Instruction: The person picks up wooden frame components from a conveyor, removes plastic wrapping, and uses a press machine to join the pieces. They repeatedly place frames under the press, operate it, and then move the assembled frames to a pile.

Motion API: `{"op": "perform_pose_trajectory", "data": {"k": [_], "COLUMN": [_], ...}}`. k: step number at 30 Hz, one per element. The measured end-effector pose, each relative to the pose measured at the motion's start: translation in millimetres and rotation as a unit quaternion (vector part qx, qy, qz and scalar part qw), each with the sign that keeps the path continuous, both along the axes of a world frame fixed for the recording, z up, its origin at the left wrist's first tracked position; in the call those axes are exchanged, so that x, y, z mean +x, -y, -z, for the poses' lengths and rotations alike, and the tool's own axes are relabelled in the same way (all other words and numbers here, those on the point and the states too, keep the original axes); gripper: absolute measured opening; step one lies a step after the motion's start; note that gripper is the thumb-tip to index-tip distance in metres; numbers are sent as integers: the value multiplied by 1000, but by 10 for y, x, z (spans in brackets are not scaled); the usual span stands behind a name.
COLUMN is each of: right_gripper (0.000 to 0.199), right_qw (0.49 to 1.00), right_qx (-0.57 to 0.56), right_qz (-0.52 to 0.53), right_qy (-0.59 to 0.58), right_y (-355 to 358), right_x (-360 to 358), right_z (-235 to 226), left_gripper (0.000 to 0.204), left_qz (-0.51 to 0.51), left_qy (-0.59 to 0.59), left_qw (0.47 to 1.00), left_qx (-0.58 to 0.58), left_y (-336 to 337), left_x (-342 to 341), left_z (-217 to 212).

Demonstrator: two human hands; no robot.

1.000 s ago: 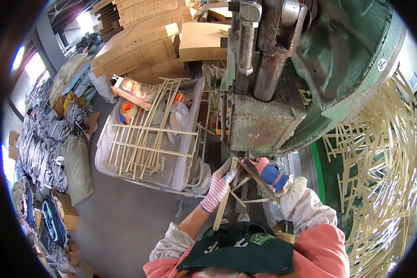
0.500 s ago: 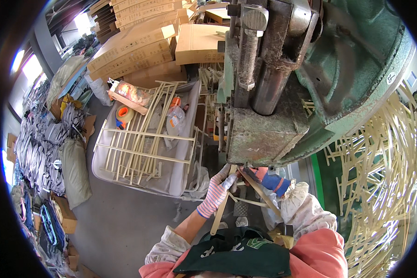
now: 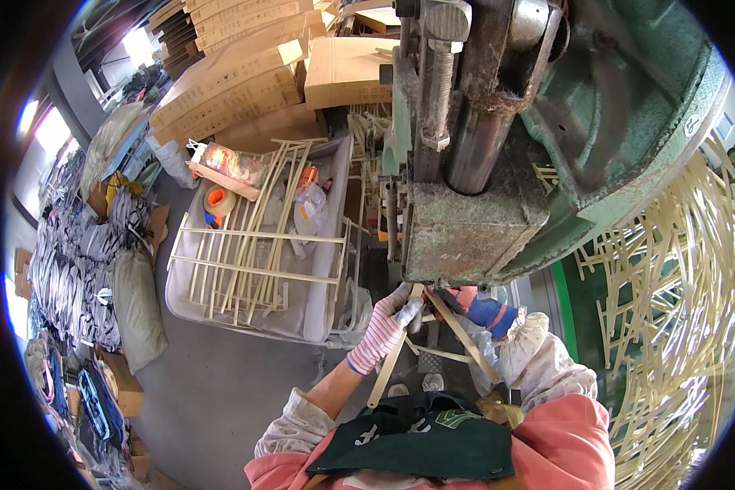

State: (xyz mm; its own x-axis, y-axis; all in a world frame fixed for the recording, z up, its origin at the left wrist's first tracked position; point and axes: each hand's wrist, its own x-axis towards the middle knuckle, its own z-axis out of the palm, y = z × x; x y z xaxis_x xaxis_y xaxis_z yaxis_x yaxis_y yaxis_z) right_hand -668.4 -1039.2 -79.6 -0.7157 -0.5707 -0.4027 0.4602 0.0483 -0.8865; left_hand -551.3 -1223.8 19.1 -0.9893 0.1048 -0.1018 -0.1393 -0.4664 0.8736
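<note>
My left hand (image 3: 386,325), in a striped glove, grips one arm of a cream plastic runner frame (image 3: 394,359) just under the ram block of a green press machine (image 3: 498,204). My right hand (image 3: 483,309), in a blue and red glove, holds the other arm of the same frame (image 3: 465,336) at the block's underside. The frame's bars slope down toward my chest. The fingertips and the spot under the block are partly hidden by the machine.
A grey tray (image 3: 318,318) on my left holds several long plastic runner frames, a tape roll and bags. A large heap of cream runner scrap (image 3: 678,310) lies on my right. Cardboard boxes (image 3: 237,82) are stacked behind; dark goods cover the floor at far left.
The view has tipped closer to the press. Both hands stay under the block with the frame; the left hand has shifted slightly up toward the block.
</note>
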Motion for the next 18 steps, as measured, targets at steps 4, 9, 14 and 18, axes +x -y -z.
{"op": "perform_pose_trajectory", "data": {"k": [4, 9, 14, 18], "right_gripper": [32, 40, 36, 19], "right_qw": [992, 998, 913, 972], "right_qx": [49, 49, 197, 161], "right_qz": [30, -8, -15, -8], "right_qy": [-110, -48, -358, -170], "right_y": [24, 58, 76, 114], "right_x": [41, -5, 27, 118], "right_z": [2, 72, -6, -252], "left_gripper": [27, 25, 28, 39], "left_qz": [23, 15, 74, 80], "left_qy": [-15, -72, -26, -67], "left_qw": [997, 975, 988, 977], "left_qx": [-73, -209, -134, -184], "left_y": [32, 50, 69, 77], "left_x": [-11, -54, -62, -95], "left_z": [-49, -85, 2, 181]}}
